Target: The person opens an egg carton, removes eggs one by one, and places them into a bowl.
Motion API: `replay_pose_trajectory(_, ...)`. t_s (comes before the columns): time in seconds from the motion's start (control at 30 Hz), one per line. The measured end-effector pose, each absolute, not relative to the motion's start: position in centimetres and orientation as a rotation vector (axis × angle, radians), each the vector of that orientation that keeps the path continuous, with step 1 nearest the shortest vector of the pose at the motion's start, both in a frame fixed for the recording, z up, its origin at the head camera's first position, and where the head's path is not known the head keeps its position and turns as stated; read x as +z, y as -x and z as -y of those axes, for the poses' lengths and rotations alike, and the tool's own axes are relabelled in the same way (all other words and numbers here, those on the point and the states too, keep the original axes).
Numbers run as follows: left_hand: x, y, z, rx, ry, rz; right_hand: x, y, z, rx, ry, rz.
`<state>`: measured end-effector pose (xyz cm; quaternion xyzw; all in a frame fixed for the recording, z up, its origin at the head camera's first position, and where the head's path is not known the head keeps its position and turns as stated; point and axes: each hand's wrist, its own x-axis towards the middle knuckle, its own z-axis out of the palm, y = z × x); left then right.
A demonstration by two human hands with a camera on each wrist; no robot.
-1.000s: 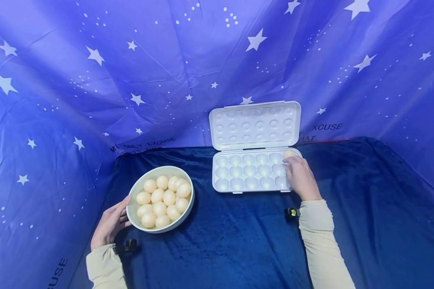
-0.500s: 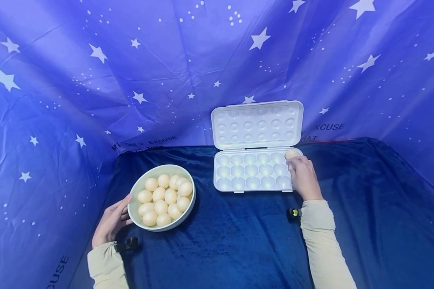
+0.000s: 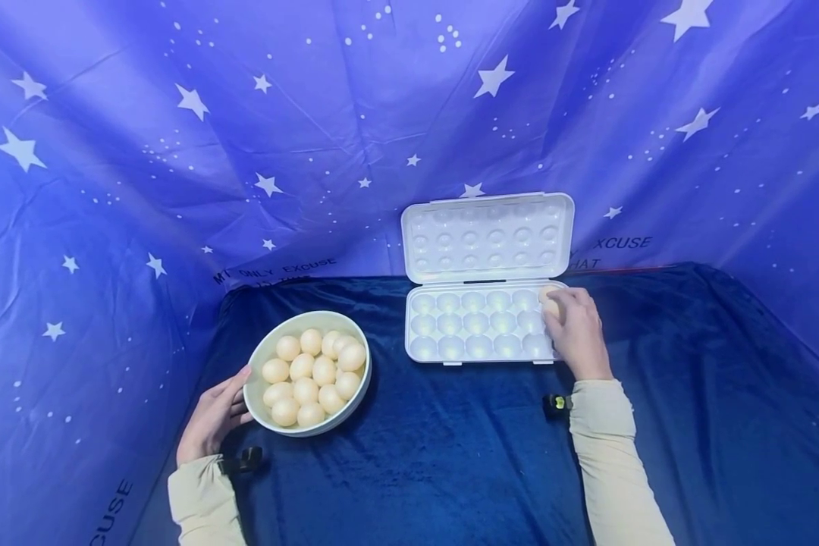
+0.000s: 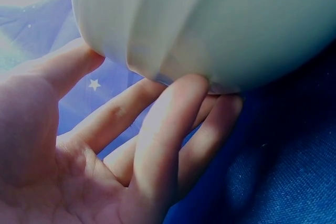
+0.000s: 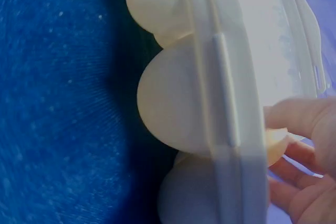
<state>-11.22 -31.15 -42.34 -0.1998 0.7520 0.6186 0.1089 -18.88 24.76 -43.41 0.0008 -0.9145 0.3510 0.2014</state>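
A pale green bowl (image 3: 255,413) full of cream-coloured eggs (image 3: 304,391) stands on the left in the head view. My left hand (image 3: 211,417) holds its left side, thumb at the rim and fingertips against the lower wall, as the left wrist view shows. To the right, a white egg box (image 3: 431,288) lies with its lid up. At its right end my right hand (image 3: 580,334) holds an egg (image 5: 276,145) between thumb and fingers. Another egg (image 3: 547,290) seems to sit in the back right cup; the hand partly hides this column.
The box's raised lid (image 3: 489,239) leans near the star-patterned curtain (image 3: 355,114) at the back. Dark blue cloth (image 3: 423,455) covers the table. Black wrist cameras (image 3: 249,459) are strapped to both wrists.
My right hand's fingers have shifted slightly at the box's right end, and the egg between them shows more now. The left hand keeps its place on the bowl. The head view has shifted slightly.
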Motion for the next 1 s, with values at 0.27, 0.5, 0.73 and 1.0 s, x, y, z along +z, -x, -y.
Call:
replay_pose_trajectory(0.27, -42.4, 11.4, 31.2, 1.855, 0.554, -2.201, -42.3, 18.7, -24.3, 0.995, 0.016, 2.435)
replay_pose_trajectory(0.5, -42.5, 11.5, 31.3, 1.889, 0.524, -2.187, -41.3, 18.4, -22.5, 1.041, -0.072, 2.296)
replay_pose_trajectory(0.73, -42.5, 11.2, 31.5, 1.865, 0.523, -2.200, -40.4, 18.4, -19.0, 1.079, -0.260, 2.258)
replay_pose_trajectory(1.0, -42.6, 11.4, 31.4, 1.902, 0.552, -2.171, -39.5, 18.1, -15.1, 1.139, -0.369, 2.278)
